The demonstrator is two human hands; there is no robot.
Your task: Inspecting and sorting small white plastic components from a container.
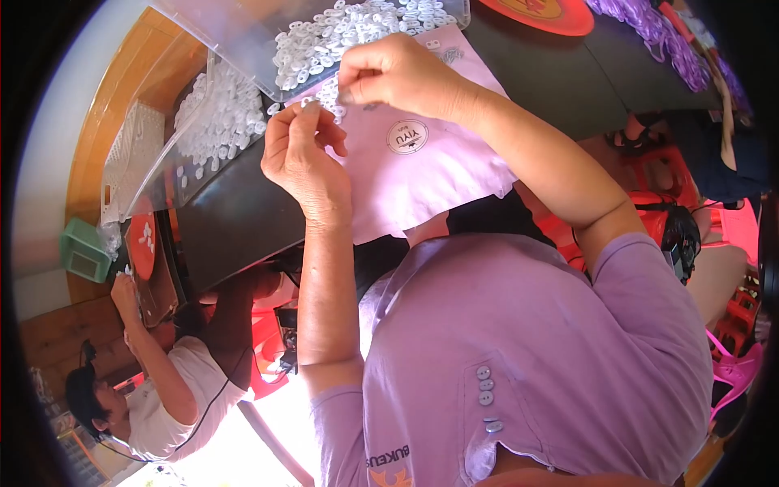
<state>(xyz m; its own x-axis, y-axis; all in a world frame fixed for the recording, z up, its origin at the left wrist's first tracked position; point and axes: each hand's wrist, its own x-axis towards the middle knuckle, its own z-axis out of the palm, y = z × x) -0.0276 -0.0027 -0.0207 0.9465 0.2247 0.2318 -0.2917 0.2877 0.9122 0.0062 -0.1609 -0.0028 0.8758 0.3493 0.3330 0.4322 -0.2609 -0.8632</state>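
My left hand [307, 162] is pinched at thumb and forefinger on a small white oval plastic piece [307, 101]. Just to its right, my right hand [402, 77] has thumb and forefinger closed together; whatever they hold is too small to make out. Between and behind my fingertips lies a little heap of the same white pieces [330, 96], on a pink cloth [381, 191] with a round printed mark. A small pile of thin grey metal bits [450, 55] rests on the cloth beyond my right hand.
A clear plastic bin [243, 69] at the far edge holds many white pieces; a second heap [215, 122] lies left. An orange-red plate [552, 15] and purple cord [657, 40] sit far right. At left, a co-worker [174, 381] handles small items beside a green basket [85, 250].
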